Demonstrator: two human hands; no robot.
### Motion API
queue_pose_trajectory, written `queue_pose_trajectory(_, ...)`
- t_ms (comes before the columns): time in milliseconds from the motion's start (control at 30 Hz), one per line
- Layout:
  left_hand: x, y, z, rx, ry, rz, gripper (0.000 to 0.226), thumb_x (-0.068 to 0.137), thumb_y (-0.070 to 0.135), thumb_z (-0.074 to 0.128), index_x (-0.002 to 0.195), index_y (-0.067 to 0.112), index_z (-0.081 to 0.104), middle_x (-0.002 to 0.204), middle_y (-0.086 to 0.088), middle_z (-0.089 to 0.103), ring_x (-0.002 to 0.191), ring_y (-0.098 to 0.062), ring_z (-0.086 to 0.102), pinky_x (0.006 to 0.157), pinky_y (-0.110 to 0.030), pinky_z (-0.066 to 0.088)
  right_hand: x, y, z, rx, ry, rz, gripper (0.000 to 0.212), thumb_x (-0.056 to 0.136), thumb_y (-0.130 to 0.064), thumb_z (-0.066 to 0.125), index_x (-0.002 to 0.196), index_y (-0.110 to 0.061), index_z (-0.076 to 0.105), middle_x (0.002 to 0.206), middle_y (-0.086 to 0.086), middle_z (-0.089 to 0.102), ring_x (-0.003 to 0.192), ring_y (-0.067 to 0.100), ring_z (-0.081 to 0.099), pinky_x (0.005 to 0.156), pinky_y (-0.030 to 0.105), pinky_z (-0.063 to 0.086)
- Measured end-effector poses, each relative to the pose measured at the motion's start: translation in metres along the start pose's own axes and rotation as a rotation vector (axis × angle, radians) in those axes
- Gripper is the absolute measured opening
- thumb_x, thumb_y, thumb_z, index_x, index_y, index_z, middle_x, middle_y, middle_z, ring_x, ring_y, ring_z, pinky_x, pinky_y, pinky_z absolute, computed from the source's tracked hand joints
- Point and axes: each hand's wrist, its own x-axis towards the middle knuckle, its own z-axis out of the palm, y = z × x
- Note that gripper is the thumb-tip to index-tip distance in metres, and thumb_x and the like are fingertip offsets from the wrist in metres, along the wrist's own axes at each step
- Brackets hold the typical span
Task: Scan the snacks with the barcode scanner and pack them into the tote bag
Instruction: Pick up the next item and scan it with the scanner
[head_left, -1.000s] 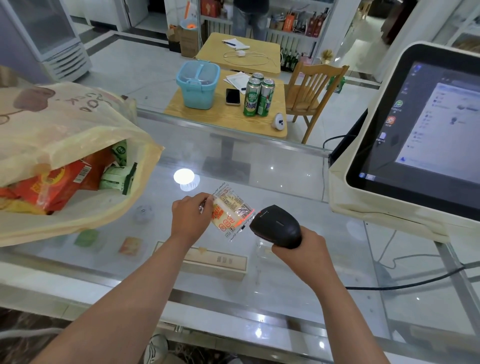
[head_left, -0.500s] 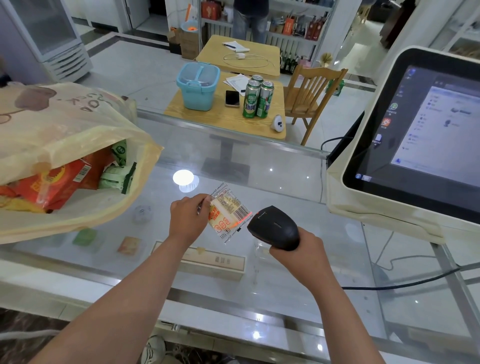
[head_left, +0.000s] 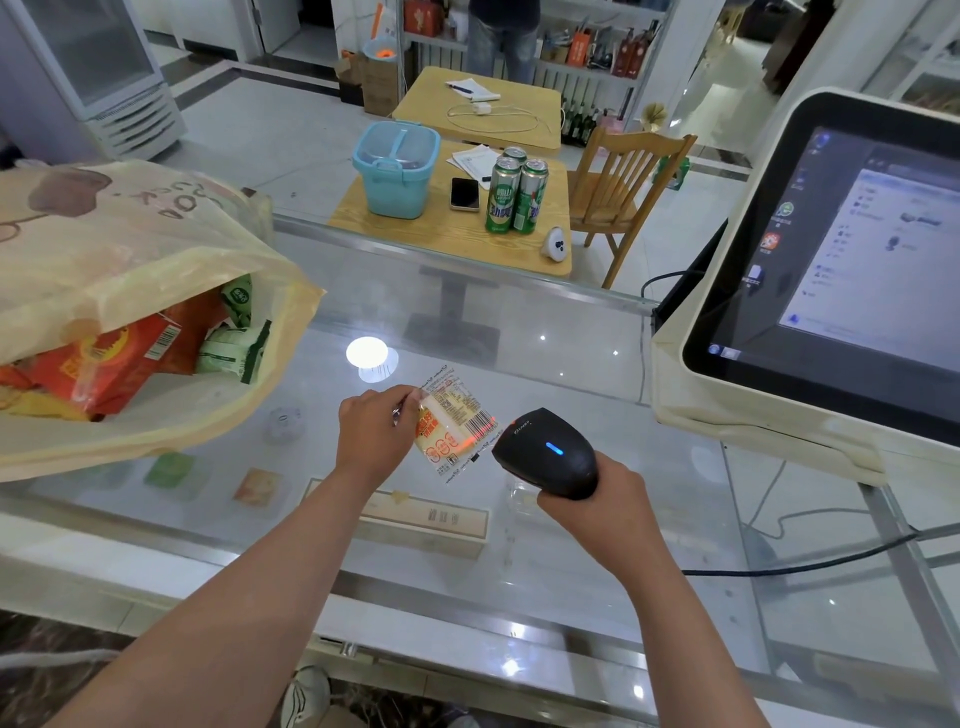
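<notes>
My left hand (head_left: 373, 435) pinches the left edge of a small clear snack packet (head_left: 453, 422) with orange print, holding it above the glass counter. A red scan line falls across the packet's barcode. My right hand (head_left: 597, 506) grips the black barcode scanner (head_left: 546, 451), whose nose points left at the packet from a few centimetres away; a blue light glows on top. The cream tote bag (head_left: 130, 260) lies open on the counter at the left, with red and green snack packs (head_left: 119, 358) inside.
A cream checkout screen (head_left: 810, 270) stands at the right of the glass counter (head_left: 545, 545). The scanner's black cable (head_left: 810, 561) trails right. Beyond the counter stand a wooden table (head_left: 441, 234) with a blue box and green cans, and a chair.
The red scan line is on the barcode again and the scanner's blue light has come on. Both hands have stayed nearly in place.
</notes>
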Motion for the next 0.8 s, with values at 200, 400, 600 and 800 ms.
queue_pose_trajectory(200, 0.0, -0.002, 0.0, -0.006, 0.016, 0.006, 0.024, 0.099, 0.021, 0.049, 0.101, 0.016, 0.072, 0.077, 0.009, 0.064, 0.071, -0.011, 0.053, 0.088, -0.033, 0.032, 0.001, 0.0, 0.0, 0.011, -0.001, 0.003, 0.02, 0.068, -0.009, 0.068, 0.063, -0.015, 0.05, 0.051, -0.008, 0.046, 0.044, 0.004, 0.039, 0.042, 0.009, 0.031)
queue_pose_trajectory(400, 0.0, 0.0, 0.0, -0.004, 0.022, 0.012, 0.023, 0.099, 0.021, 0.049, 0.1, 0.016, 0.072, 0.074, 0.012, 0.06, 0.069, -0.009, 0.051, 0.089, -0.034, 0.033, 0.005, 0.0, 0.004, -0.037, -0.009, 0.013, 0.015, 0.071, -0.011, 0.067, 0.067, -0.014, 0.052, 0.056, -0.007, 0.05, 0.049, 0.007, 0.041, 0.045, 0.011, 0.033)
queue_pose_trajectory(600, -0.001, -0.001, -0.001, -0.032, -0.001, 0.02, 0.029, 0.097, 0.032, 0.044, 0.094, 0.02, 0.07, 0.063, 0.02, 0.054, 0.063, -0.005, 0.052, 0.083, -0.041, 0.041, 0.013, 0.001, 0.015, 0.038, -0.008, 0.099, 0.024, 0.075, -0.011, 0.066, 0.094, -0.02, 0.053, 0.084, -0.006, 0.06, 0.07, 0.004, 0.054, 0.054, 0.018, 0.038)
queue_pose_trajectory(800, -0.01, 0.003, -0.006, -0.32, 0.077, -0.089, 0.018, 0.1, 0.02, 0.05, 0.097, 0.023, 0.067, 0.087, 0.004, 0.064, 0.082, -0.011, 0.059, 0.07, -0.027, 0.045, 0.025, 0.007, 0.028, 0.062, -0.023, 0.13, 0.031, 0.076, -0.01, 0.067, 0.099, -0.02, 0.049, 0.094, 0.001, 0.059, 0.074, 0.006, 0.053, 0.055, 0.016, 0.037)
